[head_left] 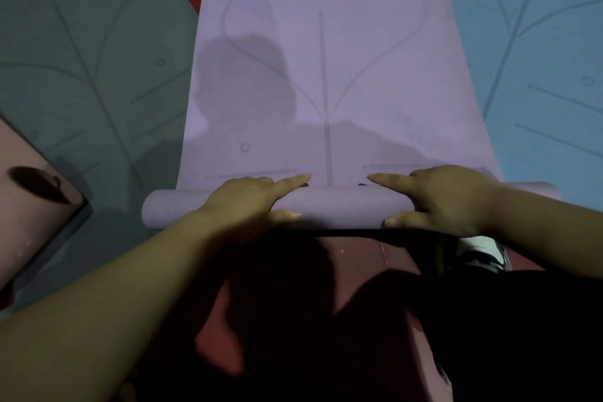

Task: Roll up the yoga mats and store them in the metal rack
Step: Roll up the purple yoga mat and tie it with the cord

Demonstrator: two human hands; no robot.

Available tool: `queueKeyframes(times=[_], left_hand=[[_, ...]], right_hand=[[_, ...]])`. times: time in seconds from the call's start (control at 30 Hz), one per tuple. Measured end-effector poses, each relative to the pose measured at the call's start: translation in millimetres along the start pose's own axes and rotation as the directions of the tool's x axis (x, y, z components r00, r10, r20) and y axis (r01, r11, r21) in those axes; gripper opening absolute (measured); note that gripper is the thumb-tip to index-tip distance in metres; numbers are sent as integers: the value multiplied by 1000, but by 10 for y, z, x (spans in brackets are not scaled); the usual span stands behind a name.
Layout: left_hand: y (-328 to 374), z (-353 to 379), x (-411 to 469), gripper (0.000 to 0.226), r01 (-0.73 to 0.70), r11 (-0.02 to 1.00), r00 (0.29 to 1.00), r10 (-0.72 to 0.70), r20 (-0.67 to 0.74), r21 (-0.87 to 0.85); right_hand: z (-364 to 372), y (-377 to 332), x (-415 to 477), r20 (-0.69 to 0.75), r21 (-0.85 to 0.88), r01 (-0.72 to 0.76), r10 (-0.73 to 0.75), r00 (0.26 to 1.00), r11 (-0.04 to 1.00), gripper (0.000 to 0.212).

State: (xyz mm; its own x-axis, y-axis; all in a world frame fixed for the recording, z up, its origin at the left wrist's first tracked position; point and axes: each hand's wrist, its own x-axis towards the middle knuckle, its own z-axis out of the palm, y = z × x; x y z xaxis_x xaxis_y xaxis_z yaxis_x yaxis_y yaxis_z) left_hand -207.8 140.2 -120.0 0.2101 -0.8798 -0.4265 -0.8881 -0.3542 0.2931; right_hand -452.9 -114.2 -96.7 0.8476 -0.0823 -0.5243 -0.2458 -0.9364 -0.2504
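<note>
The lilac foam yoga mat [326, 81], on the red floor [359, 258], is rolled only at its near end. The left hand [257, 196] and right hand [447, 199] wrap their fingers [290, 181] around that roll. The grey-green mat [81, 59] and blue mat [538, 59] lie unrolled.

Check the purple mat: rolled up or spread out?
Mostly spread. The left hand and right hand grip a thin roll at the near end; the rest of the purple mat lies flat.
</note>
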Motion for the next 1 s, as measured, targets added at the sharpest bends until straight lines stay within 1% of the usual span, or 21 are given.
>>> queueKeyframes(times=[0.07,0.17,0.27,0.37,0.5,0.6,0.67,0.73,0.8,0.87,0.93,1.0], left_hand=[[26,16,-156,70,-21,1000,1000,21,8,0],[93,155,-336,70,-78,997,996,79,42,-17],[119,330,-345,69,-53,998,996,55,64,-31],[95,445,-236,66,-23,999,994,27,108,-35],[12,507,-160,65,-10,997,989,22,148,-79],[-6,534,-139,65,3,995,989,12,150,-102],[13,565,-143,65,14,995,991,-1,136,-96],[51,614,-184,66,11,999,997,-7,72,-50],[102,692,-246,69,17,999,996,-14,-87,41],[158,749,-302,69,69,992,969,-42,-245,104],[183,794,-349,70,82,987,952,-38,-303,135],[169,810,-374,75,53,986,956,-4,-295,160]], right_hand=[[27,-63,-83,14,54,41,-42,999,998,82],[137,-154,-168,75,116,91,-100,992,989,77],[275,-187,-136,117,122,78,-92,989,989,75],[384,-180,-86,117,122,57,-72,991,991,76],[450,-196,-135,67,131,38,-47,997,991,79],[483,-223,-167,-39,1,29,-29,999,1000,81],[509,-215,-151,-72,-17,35,-36,997,999,81],[530,-180,-122,-44,32,50,-48,998,998,79],[526,-135,-71,6,76,56,-57,998,996,78],[487,-93,-13,46,136,40,-47,998,990,79],[464,-58,26,59,160,42,-52,997,986,79],[466,-51,42,65,155,47,-57,996,987,80]])
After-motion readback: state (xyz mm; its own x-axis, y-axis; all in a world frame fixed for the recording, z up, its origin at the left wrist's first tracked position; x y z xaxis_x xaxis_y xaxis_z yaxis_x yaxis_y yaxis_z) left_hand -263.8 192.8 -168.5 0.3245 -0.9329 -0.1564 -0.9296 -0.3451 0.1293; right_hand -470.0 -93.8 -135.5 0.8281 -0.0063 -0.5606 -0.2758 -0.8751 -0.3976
